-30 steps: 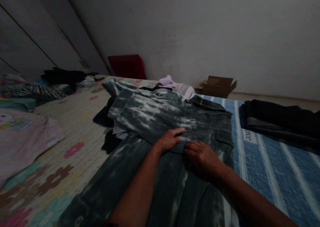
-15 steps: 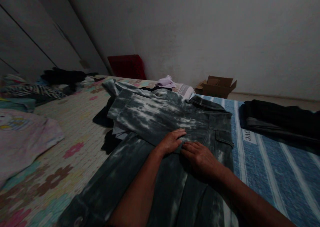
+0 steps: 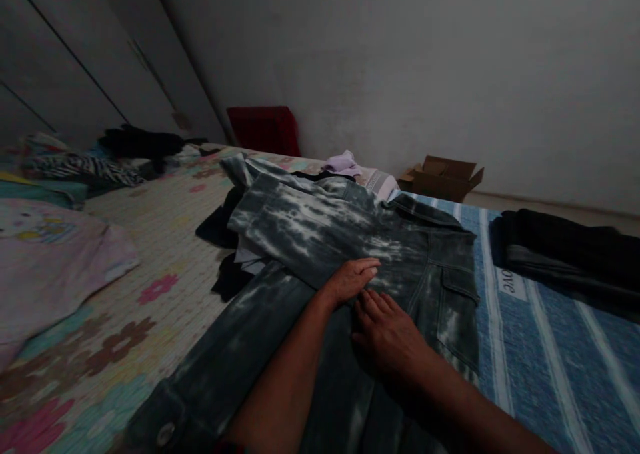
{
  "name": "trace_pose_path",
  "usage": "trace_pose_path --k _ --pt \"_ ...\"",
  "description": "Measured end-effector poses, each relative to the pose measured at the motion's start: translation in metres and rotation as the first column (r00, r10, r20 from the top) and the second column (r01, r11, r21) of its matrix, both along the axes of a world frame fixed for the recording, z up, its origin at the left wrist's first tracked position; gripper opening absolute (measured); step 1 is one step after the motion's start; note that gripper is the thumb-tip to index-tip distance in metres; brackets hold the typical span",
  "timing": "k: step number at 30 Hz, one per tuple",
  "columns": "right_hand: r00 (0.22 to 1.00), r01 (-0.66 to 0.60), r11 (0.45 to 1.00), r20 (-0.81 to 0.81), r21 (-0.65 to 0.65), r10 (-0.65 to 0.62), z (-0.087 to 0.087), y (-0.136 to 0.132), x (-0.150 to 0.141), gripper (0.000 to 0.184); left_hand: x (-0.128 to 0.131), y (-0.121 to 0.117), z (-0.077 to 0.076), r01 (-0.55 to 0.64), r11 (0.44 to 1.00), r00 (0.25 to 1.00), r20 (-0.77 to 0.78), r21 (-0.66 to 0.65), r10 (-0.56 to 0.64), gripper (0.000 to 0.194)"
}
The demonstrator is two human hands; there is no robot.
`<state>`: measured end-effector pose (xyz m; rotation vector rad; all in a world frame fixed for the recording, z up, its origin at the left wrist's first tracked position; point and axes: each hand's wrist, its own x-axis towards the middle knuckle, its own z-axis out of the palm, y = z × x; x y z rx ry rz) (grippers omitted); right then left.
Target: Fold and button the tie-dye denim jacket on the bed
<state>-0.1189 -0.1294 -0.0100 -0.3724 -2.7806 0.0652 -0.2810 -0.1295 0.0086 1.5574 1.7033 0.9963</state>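
A dark grey-green denim jacket (image 3: 320, 224) with whitish tie-dye patches lies spread out before me, one part folded across it. A pocket flap shows on its right side, and a cuff with a metal button (image 3: 166, 433) at the lower left. My left hand (image 3: 351, 281) rests flat on the folded part, fingers stretched to the right. Just below it, my right hand (image 3: 383, 327) lies palm down on the denim near the fold's edge, its fingertips slightly bent. Neither hand grips the cloth visibly. Dark and grey garments (image 3: 233, 274) stick out from under the jacket's left side.
A floral bedspread (image 3: 185, 287) is at left, blue striped cloth (image 3: 555, 354) at right. Folded black clothes (image 3: 575, 254) lie right, a pink garment (image 3: 65, 267) left. A clothes heap (image 3: 140, 144), red box (image 3: 263, 131) and open cardboard box (image 3: 443, 177) stand farther back.
My right hand has slid slightly left and down along the denim, its fingers now below the left hand. The left hand stays flat on the jacket. The view has shifted slightly.
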Motion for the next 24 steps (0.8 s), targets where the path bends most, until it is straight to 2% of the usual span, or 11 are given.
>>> trace_pose_path --k 4,10,16,24 --pt "0.999 -0.016 0.999 -0.029 -0.031 0.016 -0.0018 -0.0047 -0.0014 0.046 0.0013 0.0002 0.0015 0.002 1.0 1.0 0.016 -0.017 -0.001 0.043" --pt "0.995 -0.031 1.0 -0.099 0.002 0.031 -0.0039 -0.0032 -0.0008 0.031 0.0034 -0.0006 0.0017 -0.01 1.0 1.0 -0.004 -0.022 0.01 0.04" --pt "0.992 -0.043 0.999 -0.123 -0.018 0.041 -0.0047 -0.0009 -0.0014 0.033 0.0048 -0.0016 -0.0002 -0.011 1.0 0.998 -0.067 -0.002 0.011 0.037" --pt "0.994 -0.06 0.997 -0.097 -0.042 0.055 -0.0005 0.0007 -0.0014 0.025 0.0037 -0.0017 -0.0025 -0.001 1.0 0.996 -0.092 0.023 0.003 0.038"
